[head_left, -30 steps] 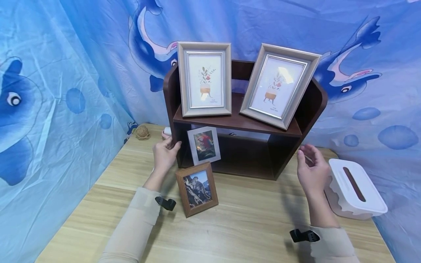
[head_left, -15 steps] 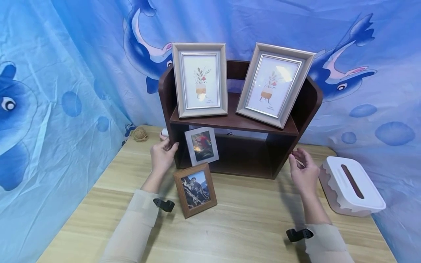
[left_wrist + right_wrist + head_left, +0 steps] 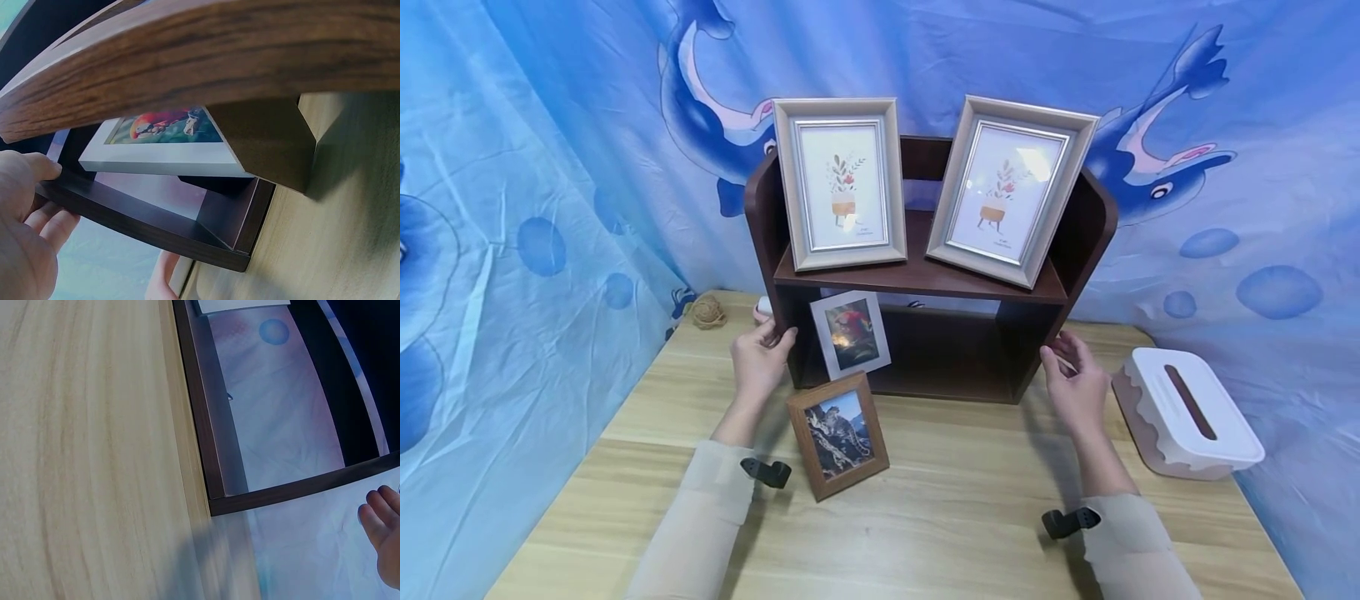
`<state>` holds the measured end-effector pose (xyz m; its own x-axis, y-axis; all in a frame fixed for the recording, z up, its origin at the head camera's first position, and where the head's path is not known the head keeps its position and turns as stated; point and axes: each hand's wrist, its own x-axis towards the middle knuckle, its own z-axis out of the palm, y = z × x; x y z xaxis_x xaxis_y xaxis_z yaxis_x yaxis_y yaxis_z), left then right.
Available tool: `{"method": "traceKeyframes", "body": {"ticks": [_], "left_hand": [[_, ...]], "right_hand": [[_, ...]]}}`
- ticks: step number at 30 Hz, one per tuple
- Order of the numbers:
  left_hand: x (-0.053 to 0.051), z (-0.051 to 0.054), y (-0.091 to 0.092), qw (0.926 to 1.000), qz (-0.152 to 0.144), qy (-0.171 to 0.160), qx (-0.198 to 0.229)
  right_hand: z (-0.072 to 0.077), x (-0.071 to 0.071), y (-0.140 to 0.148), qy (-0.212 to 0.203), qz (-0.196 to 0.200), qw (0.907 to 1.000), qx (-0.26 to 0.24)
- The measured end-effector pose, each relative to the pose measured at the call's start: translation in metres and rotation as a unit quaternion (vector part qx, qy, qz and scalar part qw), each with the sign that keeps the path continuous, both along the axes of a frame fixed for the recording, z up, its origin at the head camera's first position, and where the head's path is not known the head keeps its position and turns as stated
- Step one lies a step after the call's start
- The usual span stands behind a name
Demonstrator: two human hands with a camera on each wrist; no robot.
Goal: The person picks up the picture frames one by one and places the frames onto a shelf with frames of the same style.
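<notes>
Left hand point(image 3: 758, 363) pinching dark shelf point(image 3: 917, 277), right hand point(image 3: 1077, 387) relaxed beside opposite side, contact unclear

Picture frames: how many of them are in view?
4: the left beige frame and right beige frame on the upper shelf, the white frame in the compartment below, the brown frame on the table in front. Others may be hidden.

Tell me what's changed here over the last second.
The right grip moved left, close to the right side of the dark brown shelf; contact is unclear. The left grip still pinches the shelf's left side; the picture frames and tissue box stayed put.
</notes>
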<state>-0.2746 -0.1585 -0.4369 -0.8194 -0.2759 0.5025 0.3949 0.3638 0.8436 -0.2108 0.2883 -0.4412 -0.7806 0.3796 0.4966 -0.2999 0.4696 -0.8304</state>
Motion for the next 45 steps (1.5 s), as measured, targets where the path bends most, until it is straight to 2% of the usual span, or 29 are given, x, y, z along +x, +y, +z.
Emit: {"method": "traceKeyframes", "body": {"ticks": [12, 20, 28, 30, 33, 38, 40, 45], "left_hand": [[0.001, -0.001, 0.000, 1.0000, -0.002, 0.010, -0.002], [0.002, -0.001, 0.001, 0.9999, -0.005, 0.010, 0.004], [0.002, -0.003, 0.002, 0.9998, 0.002, 0.021, -0.004], [0.002, -0.003, 0.001, 0.9999, -0.006, 0.015, 0.001], [0.006, -0.003, -0.001, 0.9997, -0.017, -0.012, 0.012], [0.018, -0.003, -0.009, 0.9947, -0.038, -0.067, 0.068], [0.023, -0.005, -0.013, 0.9932, -0.046, -0.070, 0.081], [0.032, -0.009, -0.021, 0.9942, -0.043, -0.063, 0.075]], "right_hand": [[-0.002, -0.005, 0.000, -0.031, 0.011, 0.9995, 0.001], [-0.005, -0.009, -0.003, -0.033, 0.026, 0.9991, -0.009], [-0.010, -0.015, -0.008, -0.031, 0.019, 0.9992, 0.016], [-0.011, -0.014, -0.009, -0.023, 0.013, 0.9993, 0.026], [-0.011, -0.013, -0.011, -0.010, 0.005, 0.9992, 0.038], [-0.011, -0.012, -0.012, 0.006, 0.001, 0.9986, 0.052], [-0.011, -0.013, -0.012, 0.013, 0.001, 0.9984, 0.055], [-0.013, -0.015, -0.011, 0.030, 0.000, 0.9977, 0.060]]}}
